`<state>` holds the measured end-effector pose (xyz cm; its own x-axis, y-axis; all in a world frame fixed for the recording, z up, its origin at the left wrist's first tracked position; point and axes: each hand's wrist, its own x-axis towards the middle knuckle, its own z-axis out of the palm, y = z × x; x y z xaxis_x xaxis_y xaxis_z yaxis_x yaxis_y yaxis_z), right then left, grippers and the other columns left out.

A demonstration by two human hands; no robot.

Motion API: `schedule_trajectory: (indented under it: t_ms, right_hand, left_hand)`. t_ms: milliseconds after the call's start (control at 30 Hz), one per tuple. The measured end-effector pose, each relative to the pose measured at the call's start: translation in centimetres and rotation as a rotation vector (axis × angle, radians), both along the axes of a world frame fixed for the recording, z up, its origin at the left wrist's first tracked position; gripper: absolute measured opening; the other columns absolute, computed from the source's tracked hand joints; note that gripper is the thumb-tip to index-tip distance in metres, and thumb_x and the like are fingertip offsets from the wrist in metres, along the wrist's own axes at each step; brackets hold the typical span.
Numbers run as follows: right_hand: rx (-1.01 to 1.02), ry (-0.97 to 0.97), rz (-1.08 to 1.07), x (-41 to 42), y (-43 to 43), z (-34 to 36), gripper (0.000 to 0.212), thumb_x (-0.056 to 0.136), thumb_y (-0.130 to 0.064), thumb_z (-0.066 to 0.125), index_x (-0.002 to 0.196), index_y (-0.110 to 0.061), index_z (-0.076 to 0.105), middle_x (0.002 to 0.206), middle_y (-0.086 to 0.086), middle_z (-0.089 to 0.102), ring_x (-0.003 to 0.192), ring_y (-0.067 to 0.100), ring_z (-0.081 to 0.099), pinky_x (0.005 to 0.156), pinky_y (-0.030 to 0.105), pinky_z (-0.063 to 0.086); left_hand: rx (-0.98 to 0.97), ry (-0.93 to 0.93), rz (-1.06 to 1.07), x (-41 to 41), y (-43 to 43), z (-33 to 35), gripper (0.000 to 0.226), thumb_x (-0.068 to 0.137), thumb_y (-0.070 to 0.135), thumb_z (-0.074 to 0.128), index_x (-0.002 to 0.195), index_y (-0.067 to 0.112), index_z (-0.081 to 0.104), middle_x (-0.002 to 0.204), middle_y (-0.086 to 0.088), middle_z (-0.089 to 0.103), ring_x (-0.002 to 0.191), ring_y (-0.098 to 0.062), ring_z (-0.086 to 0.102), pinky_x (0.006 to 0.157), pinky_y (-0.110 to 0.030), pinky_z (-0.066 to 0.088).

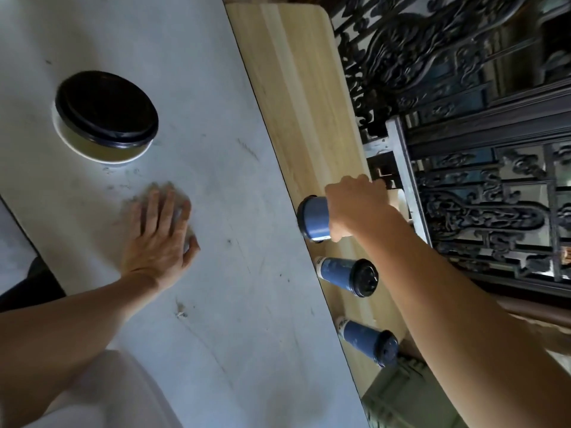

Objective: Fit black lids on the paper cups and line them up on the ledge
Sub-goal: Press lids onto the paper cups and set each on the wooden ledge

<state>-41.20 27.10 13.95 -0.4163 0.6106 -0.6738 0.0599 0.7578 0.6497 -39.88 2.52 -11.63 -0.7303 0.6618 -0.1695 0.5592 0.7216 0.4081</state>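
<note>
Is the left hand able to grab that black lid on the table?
Probably yes. The left hand lies flat and empty on the table, and nothing stands between it and the lid.

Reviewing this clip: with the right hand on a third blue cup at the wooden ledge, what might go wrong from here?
1. The right hand grips the blue cup around its top, hiding the lid; whether it is seated cannot be checked.
2. Its forearm passes over the two lidded cups and might topple them.
3. The wooden ledge is narrow, so cups could slip off.

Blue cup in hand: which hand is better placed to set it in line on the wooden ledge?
Right. The right hand already grips the blue cup over the wooden ledge, next to the two lidded cups; the left hand rests flat on the grey table.
</note>
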Motion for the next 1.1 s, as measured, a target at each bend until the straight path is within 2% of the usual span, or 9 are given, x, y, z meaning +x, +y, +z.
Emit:
schedule_trajectory:
  t_ms: [100,233,367,567,633,733,867,967,1100]
  right_hand:
    - [0.012,0.061,-0.055,0.7,1.2,0.7,0.057,0.078,-0.029,0.079,0.128,-0.021,0.053,0.126,0.006,0.054,0.125,0.033,0.049,0.102,0.046,0.039]
    - [-0.137,0.228,-0.272,2.8,2.6,0.2,0.064,0.072,-0.043,0.080,0.124,-0.021,0.050,0.119,0.005,0.058,0.117,0.033,0.053,0.095,0.043,0.044]
    - [-0.340,0.721,-0.747,4.9,4.7,-0.3,0.084,0.053,-0.061,0.082,0.123,-0.026,0.052,0.114,-0.001,0.064,0.106,0.024,0.063,0.092,0.044,0.055]
    - [-0.382,1.335,-0.955,7.2,6.9,-4.4,0.077,0.067,-0.032,0.091,0.129,-0.012,0.051,0.115,-0.001,0.064,0.099,0.014,0.065,0.079,0.026,0.051]
    - [-0.350,1.478,-1.055,7.6,7.3,-6.4,0.081,0.062,-0.031,0.092,0.129,-0.012,0.051,0.120,0.001,0.064,0.104,0.016,0.064,0.083,0.028,0.051]
    - [-0.353,1.706,-1.298,8.3,7.7,-9.4,0.081,0.042,-0.041,0.091,0.111,-0.029,0.050,0.112,-0.008,0.065,0.105,0.015,0.066,0.092,0.043,0.058]
    - [-0.370,1.869,-1.533,9.0,7.7,-13.2,0.078,0.031,-0.045,0.090,0.096,-0.041,0.047,0.105,-0.017,0.062,0.106,0.016,0.065,0.096,0.052,0.056]
    - [-0.288,1.932,-1.566,8.8,6.8,-15.5,0.089,0.034,-0.049,0.091,0.112,-0.032,0.051,0.112,-0.013,0.064,0.111,0.017,0.064,0.097,0.051,0.056]
    - [-0.151,1.920,-1.551,8.1,5.4,-16.2,0.080,0.060,-0.030,0.095,0.124,-0.022,0.049,0.109,-0.013,0.060,0.100,0.011,0.061,0.093,0.026,0.048]
  left_hand:
    - [-0.014,-0.006,-0.007,0.0,-0.1,0.1,0.076,0.086,0.045,0.037,0.150,0.004,0.034,0.160,-0.028,0.021,0.153,-0.042,0.003,0.122,-0.062,0.009]
    - [-0.025,-0.012,0.004,0.0,0.0,0.2,0.077,0.086,0.045,0.035,0.152,0.005,0.033,0.161,-0.026,0.021,0.151,-0.047,0.011,0.122,-0.061,0.009]
    - [-0.031,-0.001,0.009,0.1,0.0,0.2,0.080,0.084,0.047,0.040,0.152,0.007,0.033,0.161,-0.024,0.022,0.150,-0.047,0.011,0.123,-0.057,0.003]
    - [-0.099,0.039,0.028,0.4,0.3,0.3,0.078,0.083,0.048,0.040,0.150,0.007,0.036,0.158,-0.024,0.027,0.148,-0.048,0.014,0.124,-0.057,0.005]
    - [-0.115,0.044,0.023,0.4,0.4,0.3,0.080,0.083,0.049,0.038,0.150,0.007,0.035,0.158,-0.024,0.026,0.149,-0.048,0.013,0.124,-0.056,0.003]
    - [-0.114,0.055,0.033,0.5,0.5,0.2,0.080,0.082,0.049,0.038,0.150,0.005,0.037,0.158,-0.024,0.027,0.149,-0.048,0.015,0.123,-0.054,0.001]
    - [-0.123,0.077,0.045,0.6,0.4,0.1,0.081,0.081,0.048,0.040,0.149,0.005,0.041,0.158,-0.025,0.028,0.148,-0.048,0.017,0.123,-0.057,0.008]
    - [-0.128,0.089,0.051,0.6,0.5,-0.1,0.082,0.079,0.048,0.041,0.149,0.005,0.040,0.158,-0.025,0.027,0.148,-0.049,0.017,0.122,-0.059,0.010]
    - [-0.126,0.093,0.054,0.6,0.5,-0.1,0.081,0.080,0.047,0.040,0.149,0.004,0.040,0.156,-0.026,0.030,0.146,-0.050,0.019,0.122,-0.060,0.011]
